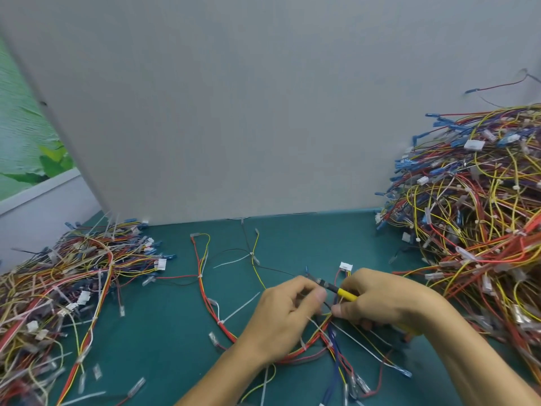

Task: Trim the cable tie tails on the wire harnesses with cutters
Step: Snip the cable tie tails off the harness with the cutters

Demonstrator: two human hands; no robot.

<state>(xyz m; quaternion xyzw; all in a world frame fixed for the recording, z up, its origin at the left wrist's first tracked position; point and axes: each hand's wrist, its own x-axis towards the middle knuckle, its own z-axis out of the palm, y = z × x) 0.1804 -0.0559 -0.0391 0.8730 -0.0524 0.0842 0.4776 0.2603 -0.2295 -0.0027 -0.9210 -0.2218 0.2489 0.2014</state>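
A wire harness [218, 317] of red, yellow and blue wires lies on the green mat in front of me, with white cable tie tails [240, 309] sticking out. My left hand [284, 315] pinches the harness wires near the middle of the mat. My right hand [386, 303] grips yellow-handled cutters [344, 293], whose dark jaws point left toward my left fingertips. A white connector [346, 266] of the harness stands just above the cutters. The cutter jaws are partly hidden by my fingers.
A large heap of harnesses [474, 218] fills the right side. A lower heap [73, 282] covers the left. A grey partition [234, 112] stands behind the green mat [164, 332]. Loose harnesses [251, 253] and cut tie pieces lie between the heaps.
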